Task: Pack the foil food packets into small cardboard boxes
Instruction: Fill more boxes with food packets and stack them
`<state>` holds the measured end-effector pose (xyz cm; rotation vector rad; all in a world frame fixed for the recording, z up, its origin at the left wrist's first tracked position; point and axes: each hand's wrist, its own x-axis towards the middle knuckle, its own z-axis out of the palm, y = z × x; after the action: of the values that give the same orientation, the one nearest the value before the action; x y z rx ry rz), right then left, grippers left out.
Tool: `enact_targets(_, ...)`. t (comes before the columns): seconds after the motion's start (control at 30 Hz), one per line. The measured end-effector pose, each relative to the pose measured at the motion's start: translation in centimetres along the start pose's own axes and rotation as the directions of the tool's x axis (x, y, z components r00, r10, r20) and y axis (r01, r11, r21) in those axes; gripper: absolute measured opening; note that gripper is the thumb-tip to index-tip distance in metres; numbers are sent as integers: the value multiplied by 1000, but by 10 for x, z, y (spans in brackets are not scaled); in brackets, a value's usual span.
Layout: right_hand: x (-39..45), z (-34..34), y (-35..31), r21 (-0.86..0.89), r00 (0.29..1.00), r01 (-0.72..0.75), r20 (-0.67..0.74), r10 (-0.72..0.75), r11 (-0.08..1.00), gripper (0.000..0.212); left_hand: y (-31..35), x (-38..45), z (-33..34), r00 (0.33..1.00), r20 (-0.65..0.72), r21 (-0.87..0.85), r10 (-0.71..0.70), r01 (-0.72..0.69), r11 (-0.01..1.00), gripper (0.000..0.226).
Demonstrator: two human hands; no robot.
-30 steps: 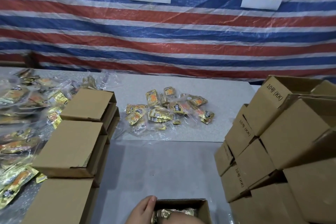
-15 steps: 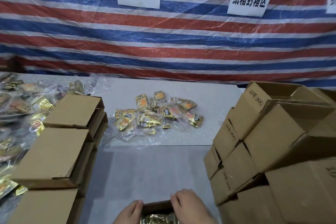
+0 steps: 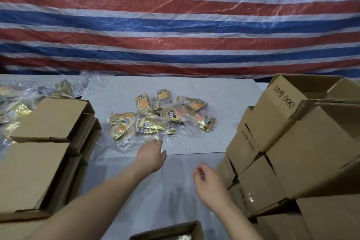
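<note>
A loose heap of gold foil food packets [image 3: 161, 116] in clear wrap lies in the middle of the grey table. My left hand [image 3: 151, 155] stretches toward it, fingers straight, its fingertips at the near edge of the clear wrap. My right hand [image 3: 207, 181] hovers lower and to the right, fingers loosely curled and holding nothing. A small open cardboard box [image 3: 171, 232] with foil packets inside sits at the bottom edge, partly cut off.
Closed small boxes [image 3: 52, 121] are stacked at the left, with more foil packets [image 3: 17, 109] behind them. A tall stack of empty open boxes [image 3: 292, 142] marked 10号(KK) fills the right. A striped tarp [image 3: 175, 25] with two paper signs hangs behind the table.
Both hands have left the small box at the bottom edge. My left arm has reached forward to the packet heap, and my right hand has lifted up beside it.
</note>
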<state>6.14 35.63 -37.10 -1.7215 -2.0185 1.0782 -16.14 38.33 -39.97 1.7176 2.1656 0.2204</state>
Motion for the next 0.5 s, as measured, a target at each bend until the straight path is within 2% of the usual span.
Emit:
enact_targets(0.1,18,-2,5,67,1000,-11,-24,12,998,9,-7,45,-5,1000,8,230,30,-31,973,38)
enact_targets(0.2,33,3,18,103,999,-27,-40,31,994,8,-22,87,-4,999,28,387,29,-38,921,57)
enact_targets(0.3,47,10,32,135,996,-62,-50,69,989,5,-37,123,-1,999,50,412,-8,-14,911,88)
enact_targets(0.4,57,21,47,135,994,-99,-32,104,986,4,-48,151,5,996,87,469,-9,-33,883,100)
enact_targets(0.5,63,29,56,110,992,-121,-10,123,987,5,-53,173,8,992,123,453,-5,-52,890,110)
